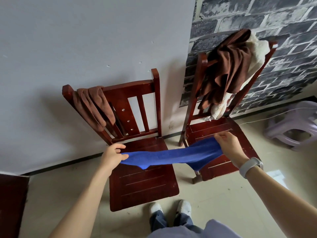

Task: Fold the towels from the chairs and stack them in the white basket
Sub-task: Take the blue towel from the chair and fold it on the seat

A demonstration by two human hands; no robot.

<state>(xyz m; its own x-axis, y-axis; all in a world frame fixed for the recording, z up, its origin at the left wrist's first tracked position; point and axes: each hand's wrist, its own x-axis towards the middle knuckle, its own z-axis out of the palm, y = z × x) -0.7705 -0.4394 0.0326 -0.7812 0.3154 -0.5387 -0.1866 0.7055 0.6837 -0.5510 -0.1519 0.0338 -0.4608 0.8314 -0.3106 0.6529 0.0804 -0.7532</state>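
**Towel stretched between two hands above the chairs**

Towel in blue (173,156), pulled out long and sagging a little in the middle, hangs in the air above the seats of two dark red wooden chairs. The left hand (114,154) pinches one end between thumb and fingers over the left chair (142,182); the right hand (229,146), a white band (249,166) on its wrist, grips the other end over the right chair (221,133). A corner of the cloth droops below each grip.

A brown towel (93,107) lies draped over the top rail of the left chair's back. On the back of the right chair hang a second brown towel (226,69) and, partly under it, a cream-white towel (257,50). A pale purple plastic stool (295,124) stands on the tiled floor to the right, near the brick-patterned wall. The person's white shoes (169,207) show at the bottom, just in front of the left chair.
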